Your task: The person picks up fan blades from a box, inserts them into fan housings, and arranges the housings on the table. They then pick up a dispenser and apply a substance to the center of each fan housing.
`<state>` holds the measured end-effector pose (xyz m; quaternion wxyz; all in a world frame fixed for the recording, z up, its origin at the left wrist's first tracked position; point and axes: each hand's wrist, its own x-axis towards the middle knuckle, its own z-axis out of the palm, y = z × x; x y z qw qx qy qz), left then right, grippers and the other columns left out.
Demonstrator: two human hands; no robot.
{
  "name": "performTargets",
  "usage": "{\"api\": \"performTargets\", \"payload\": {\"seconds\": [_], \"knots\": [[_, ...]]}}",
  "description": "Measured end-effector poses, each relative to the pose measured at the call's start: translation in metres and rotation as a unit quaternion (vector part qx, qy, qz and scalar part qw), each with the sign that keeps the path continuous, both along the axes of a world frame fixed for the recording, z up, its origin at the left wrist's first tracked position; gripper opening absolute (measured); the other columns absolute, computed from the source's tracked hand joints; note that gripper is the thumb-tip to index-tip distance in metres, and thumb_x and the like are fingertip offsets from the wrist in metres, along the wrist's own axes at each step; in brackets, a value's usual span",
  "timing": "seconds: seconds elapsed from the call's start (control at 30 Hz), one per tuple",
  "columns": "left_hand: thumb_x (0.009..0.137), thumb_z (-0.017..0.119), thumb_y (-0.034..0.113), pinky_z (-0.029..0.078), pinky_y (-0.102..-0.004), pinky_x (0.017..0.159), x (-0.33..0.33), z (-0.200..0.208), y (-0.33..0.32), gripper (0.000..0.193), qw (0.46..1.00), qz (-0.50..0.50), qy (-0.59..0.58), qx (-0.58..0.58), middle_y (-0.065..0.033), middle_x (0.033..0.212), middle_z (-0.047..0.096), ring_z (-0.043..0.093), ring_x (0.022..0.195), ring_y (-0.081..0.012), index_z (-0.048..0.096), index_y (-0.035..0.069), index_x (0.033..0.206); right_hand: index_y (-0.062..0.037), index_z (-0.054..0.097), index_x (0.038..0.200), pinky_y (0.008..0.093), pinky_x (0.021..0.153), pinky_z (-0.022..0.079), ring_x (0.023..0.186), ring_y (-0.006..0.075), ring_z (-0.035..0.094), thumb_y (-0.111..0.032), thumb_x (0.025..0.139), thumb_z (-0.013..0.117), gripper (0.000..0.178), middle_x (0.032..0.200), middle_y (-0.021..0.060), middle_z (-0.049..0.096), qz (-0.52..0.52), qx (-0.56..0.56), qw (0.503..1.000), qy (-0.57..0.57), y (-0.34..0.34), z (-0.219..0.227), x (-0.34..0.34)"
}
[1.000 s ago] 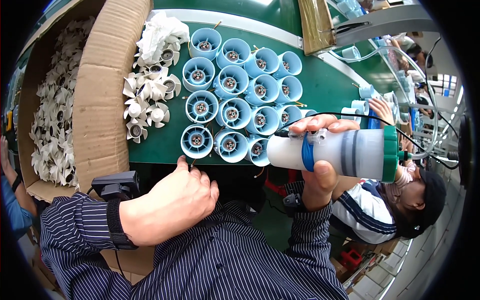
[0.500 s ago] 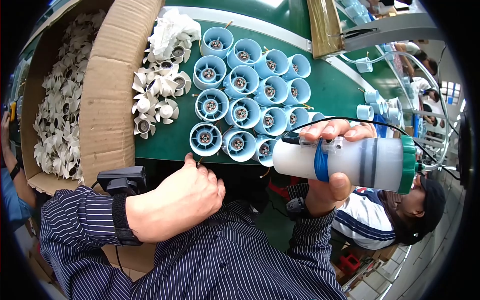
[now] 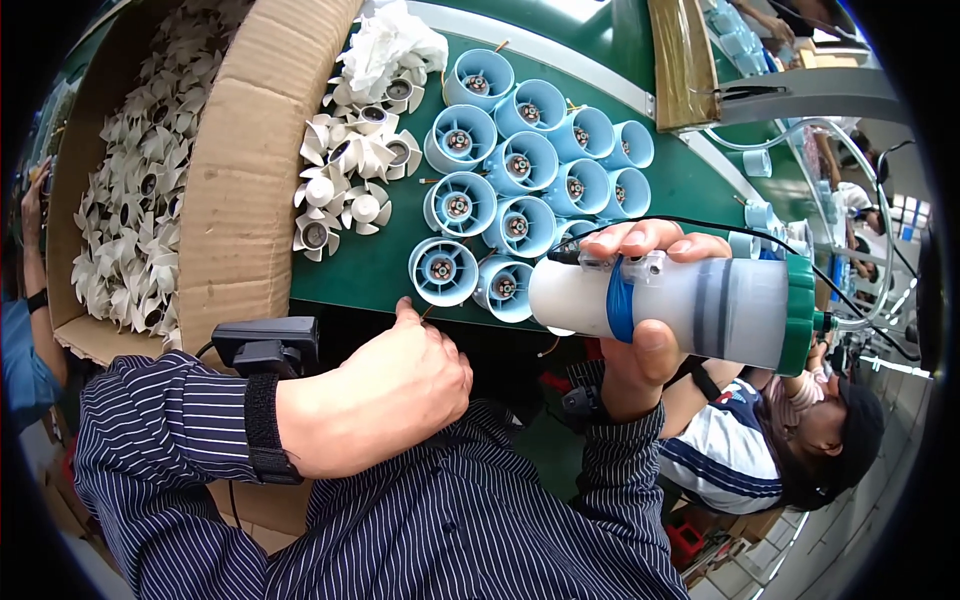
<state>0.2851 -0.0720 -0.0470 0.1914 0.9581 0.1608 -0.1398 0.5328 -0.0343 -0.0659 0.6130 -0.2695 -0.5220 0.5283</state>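
Note:
My right hand (image 3: 652,352) grips a translucent white dispensing cartridge (image 3: 690,305), fingers over the top and thumb beneath. A green cap closes its right end, and blue tape wraps its middle. The cartridge hides some of the light-blue fan housings behind it. My left hand (image 3: 385,400) is at the table's front edge. Its index finger is stretched out to the lower rim of the nearest-left fan housing (image 3: 443,272); the other fingers bend loosely downward. Several of these round housings stand in rows, mouths up, with ribs and a hub inside.
White fan impellers (image 3: 340,160) lie left of the housings, beside a crumpled white bag (image 3: 393,50). A cardboard box (image 3: 243,170) full of impellers stands farther left. A black cable and a clear hose (image 3: 850,150) run at right. A co-worker (image 3: 730,440) sits at right.
The table, box and housings have shifted right in the view. The cartridge has moved slightly left and now covers more of the housings. My left index finger stays at the same housing's rim.

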Motion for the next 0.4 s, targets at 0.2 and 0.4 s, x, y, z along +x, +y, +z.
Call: {"api": "performTargets", "payload": {"seconds": [0.2,0.4], "knots": [[0.098,0.061,0.016,0.060,-0.0575,0.098,0.0016,-0.0002,-0.0002,0.045,1.000,-0.011,0.007,0.008,-0.0184,0.102,0.071,0.073,0.097,-0.0316,0.067,-0.010,0.133,-0.0089,0.047,0.130,0.0537,0.102,0.059,0.113,0.0343,0.071,-0.028,0.086,0.097,0.069,0.122,0.0184,0.067,-0.011,-0.008,1.000,-0.007,-0.0019,-0.0013,0.0005],[0.097,0.063,0.017,0.060,-0.0577,0.100,0.0024,0.0003,0.0005,0.046,1.000,0.001,0.009,-0.007,-0.0184,0.102,0.071,0.073,0.098,-0.0314,0.067,-0.010,0.134,-0.0100,0.047,0.131,0.0574,0.106,0.058,0.114,0.0356,0.071,-0.031,0.089,0.096,0.068,0.126,0.0202,0.066,-0.011,-0.004,1.000,-0.018,-0.0042,0.0006,0.0021]]}}
